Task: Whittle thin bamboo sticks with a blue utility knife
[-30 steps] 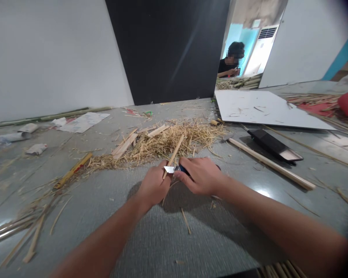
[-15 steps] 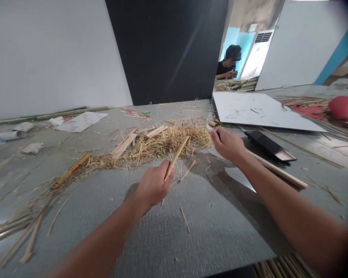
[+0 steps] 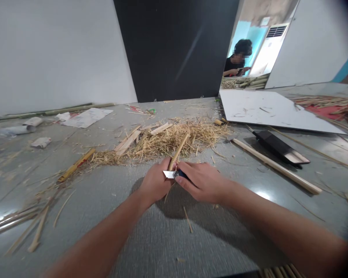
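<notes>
A thin bamboo strip (image 3: 180, 148) slants up and away from my left hand (image 3: 156, 180), whose fingers are wrapped round its lower end. Close against it on the right, my right hand (image 3: 201, 180) grips a utility knife (image 3: 183, 175). The knife's blade points left and lies across the strip just above my left fingers. Beyond both hands spreads a heap of bamboo shavings (image 3: 162, 143) with some flat wood pieces on it.
On the right lie a pale stick (image 3: 277, 166), a black phone-like object (image 3: 278, 146) and a white board (image 3: 278, 110). A yellow bamboo piece (image 3: 77, 165) and paper (image 3: 88, 117) are at the left. Behind the dark panel's right edge sits a person (image 3: 239, 61).
My right hand has come left and down with the knife, from beside the shavings to the strip at my left hand. The view has shifted slightly, and the distant person's hands have moved.
</notes>
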